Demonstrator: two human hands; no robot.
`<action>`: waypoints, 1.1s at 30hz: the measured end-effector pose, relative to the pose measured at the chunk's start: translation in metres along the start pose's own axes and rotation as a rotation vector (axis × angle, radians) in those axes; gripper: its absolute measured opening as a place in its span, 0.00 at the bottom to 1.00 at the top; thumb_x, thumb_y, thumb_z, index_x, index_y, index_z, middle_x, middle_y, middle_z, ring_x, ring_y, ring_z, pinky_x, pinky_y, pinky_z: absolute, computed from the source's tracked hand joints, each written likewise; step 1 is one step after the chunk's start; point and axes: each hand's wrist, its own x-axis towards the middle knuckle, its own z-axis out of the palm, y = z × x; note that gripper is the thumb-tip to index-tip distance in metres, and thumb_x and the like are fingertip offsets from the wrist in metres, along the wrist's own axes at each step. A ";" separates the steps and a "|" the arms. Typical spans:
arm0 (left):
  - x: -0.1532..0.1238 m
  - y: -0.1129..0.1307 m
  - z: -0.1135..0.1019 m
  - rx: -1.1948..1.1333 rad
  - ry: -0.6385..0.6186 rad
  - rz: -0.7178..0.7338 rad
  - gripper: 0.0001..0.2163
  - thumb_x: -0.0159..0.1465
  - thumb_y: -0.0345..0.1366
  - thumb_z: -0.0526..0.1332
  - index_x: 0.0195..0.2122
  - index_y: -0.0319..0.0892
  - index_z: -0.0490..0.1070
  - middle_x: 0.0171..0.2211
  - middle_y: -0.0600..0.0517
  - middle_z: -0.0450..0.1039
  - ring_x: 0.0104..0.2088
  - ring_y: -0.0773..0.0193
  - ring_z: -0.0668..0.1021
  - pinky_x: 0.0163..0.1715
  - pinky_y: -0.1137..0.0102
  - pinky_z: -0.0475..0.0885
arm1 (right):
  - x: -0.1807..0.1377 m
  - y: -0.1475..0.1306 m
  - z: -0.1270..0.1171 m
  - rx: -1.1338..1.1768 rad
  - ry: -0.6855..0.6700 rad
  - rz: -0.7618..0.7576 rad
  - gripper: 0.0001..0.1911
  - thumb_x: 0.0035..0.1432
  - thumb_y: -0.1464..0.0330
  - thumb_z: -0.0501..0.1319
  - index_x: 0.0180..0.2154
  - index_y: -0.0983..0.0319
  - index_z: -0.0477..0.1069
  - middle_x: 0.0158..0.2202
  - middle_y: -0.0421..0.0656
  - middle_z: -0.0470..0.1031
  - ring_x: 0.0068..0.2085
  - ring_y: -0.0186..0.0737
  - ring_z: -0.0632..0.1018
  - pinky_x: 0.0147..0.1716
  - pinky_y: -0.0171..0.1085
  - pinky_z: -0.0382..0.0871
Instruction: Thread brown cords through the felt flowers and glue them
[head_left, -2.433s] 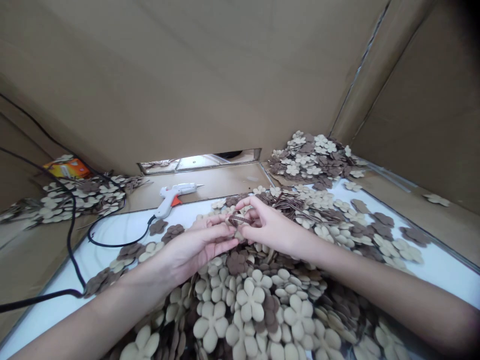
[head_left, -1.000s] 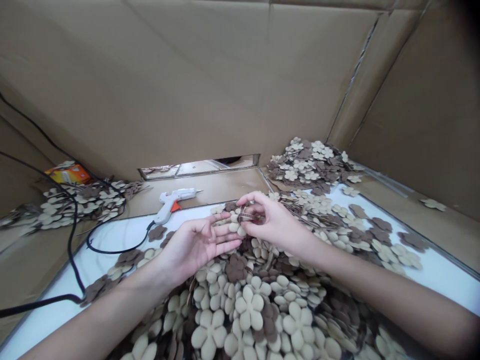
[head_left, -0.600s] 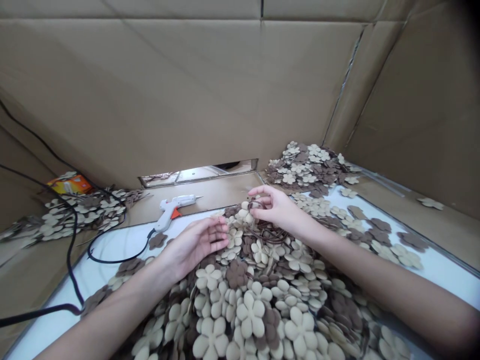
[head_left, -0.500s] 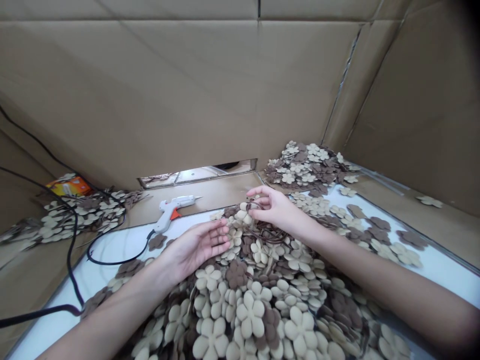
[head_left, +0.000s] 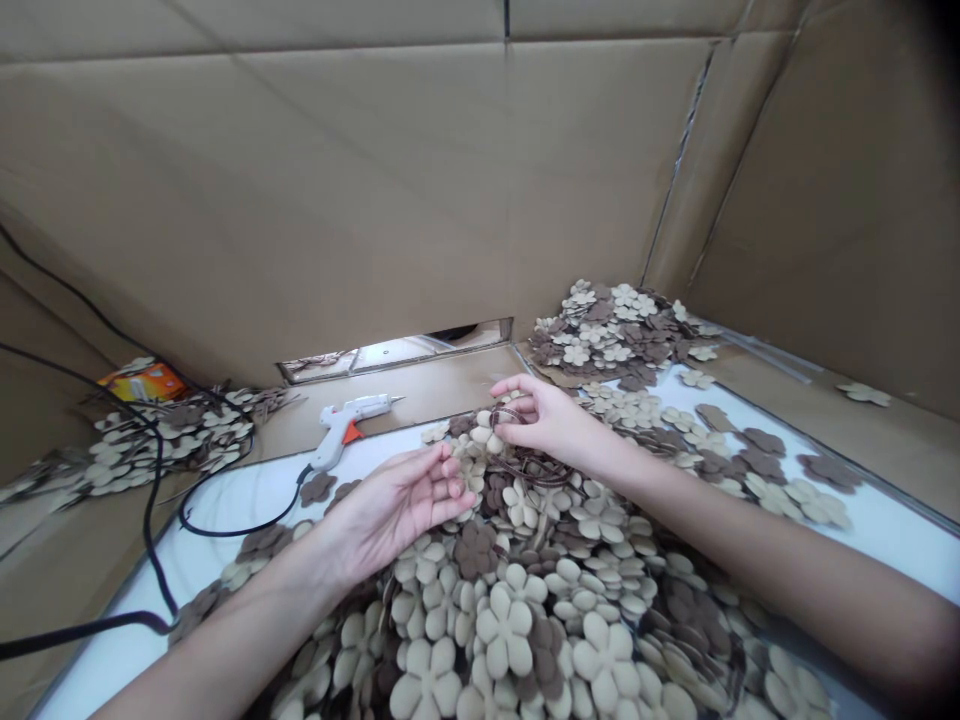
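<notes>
A heap [head_left: 502,620] of cream and brown felt flowers fills the near middle of the view, and both hands work at its far edge. The right hand [head_left: 544,420] is over the heap's far crest, with its fingers [head_left: 517,398] curled together around a loop of thin brown ribbon [head_left: 508,416]. They seem to pinch it, though the strands are too thin and blurred to be sure. More of the ribbon [head_left: 532,468] trails from there down across the flowers of the heap, just below that hand. The left hand [head_left: 397,510] is at the heap's left flank, palm turned up and empty, its fingers [head_left: 442,490] slightly apart and loosely bent, their tips just beside the flowers and near the right hand without touching it. Left of the heap, a white glue gun [head_left: 345,425] with an orange trigger lies on the brown edge of the bench [head_left: 240,490], and its black cable [head_left: 232,530] loops across the white top. A few brown flowers lie loose between the cable and the heap. Beyond the heap on the right sits a second pile [head_left: 615,335] of flowers, and far to the left a third pile [head_left: 165,440] lies beside an orange box [head_left: 142,382]. A cardboard wall [head_left: 315,180] rises behind them all.
</notes>
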 end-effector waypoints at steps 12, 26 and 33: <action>-0.020 0.008 0.019 -0.164 -0.186 -0.004 0.15 0.68 0.27 0.42 0.29 0.36 0.65 0.21 0.55 0.61 0.23 0.69 0.74 0.33 0.68 0.78 | -0.001 0.004 0.000 -0.021 -0.018 -0.009 0.22 0.48 0.72 0.62 0.46 0.59 0.62 0.32 0.38 0.72 0.32 0.34 0.75 0.32 0.33 0.66; -0.037 0.009 0.030 -0.175 -0.399 0.064 0.24 0.69 0.33 0.30 0.31 0.38 0.64 0.24 0.54 0.65 0.20 0.69 0.74 0.27 0.63 0.79 | -0.001 0.004 0.002 -0.040 -0.035 -0.019 0.22 0.48 0.73 0.61 0.46 0.59 0.61 0.31 0.37 0.70 0.32 0.34 0.74 0.34 0.33 0.65; -0.042 0.010 0.029 -0.245 -0.457 0.026 0.15 0.70 0.35 0.43 0.32 0.37 0.64 0.21 0.57 0.64 0.21 0.67 0.73 0.27 0.61 0.78 | -0.002 0.005 0.001 -0.049 -0.042 -0.025 0.22 0.48 0.73 0.61 0.46 0.58 0.61 0.33 0.38 0.71 0.34 0.34 0.74 0.35 0.34 0.66</action>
